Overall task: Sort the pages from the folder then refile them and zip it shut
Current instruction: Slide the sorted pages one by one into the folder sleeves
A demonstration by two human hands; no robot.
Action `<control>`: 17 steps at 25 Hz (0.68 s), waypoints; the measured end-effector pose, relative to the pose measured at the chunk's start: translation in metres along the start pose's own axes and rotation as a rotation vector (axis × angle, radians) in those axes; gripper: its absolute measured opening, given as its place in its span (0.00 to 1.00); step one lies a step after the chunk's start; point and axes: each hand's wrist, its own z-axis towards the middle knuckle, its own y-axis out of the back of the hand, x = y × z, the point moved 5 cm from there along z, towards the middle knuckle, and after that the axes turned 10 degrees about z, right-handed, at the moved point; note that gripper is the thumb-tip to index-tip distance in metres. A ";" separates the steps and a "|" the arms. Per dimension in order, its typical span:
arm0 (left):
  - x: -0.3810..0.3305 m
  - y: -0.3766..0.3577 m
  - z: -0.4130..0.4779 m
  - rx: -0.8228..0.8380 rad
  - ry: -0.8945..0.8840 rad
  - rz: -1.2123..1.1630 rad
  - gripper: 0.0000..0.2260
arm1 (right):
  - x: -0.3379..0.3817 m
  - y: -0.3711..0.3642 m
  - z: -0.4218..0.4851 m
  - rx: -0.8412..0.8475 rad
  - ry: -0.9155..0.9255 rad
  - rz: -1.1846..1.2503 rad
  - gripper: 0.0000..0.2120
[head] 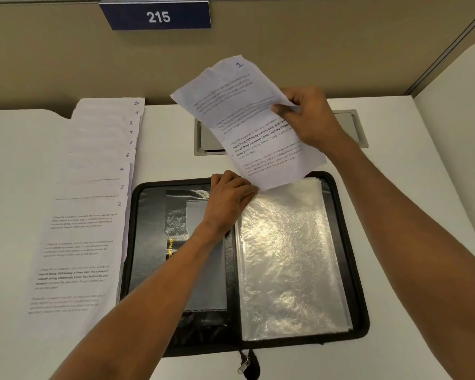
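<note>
- Page 1 hangs upper centre, pinched by right hand.
- Left hand grips sleeve mouth in folder, lower centre.
- Advice: square page's bottom edge to mouth before sliding.

From above the sleeves are reachable, only their far edge blocked by the page in the right hand and the left hand gripping there. Fanned pages crowd the folder on its left; open desk lies right.
</note>
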 end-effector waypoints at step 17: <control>-0.038 -0.022 0.024 0.281 0.149 -0.161 0.07 | -0.059 -0.018 -0.017 0.082 -0.470 0.229 0.14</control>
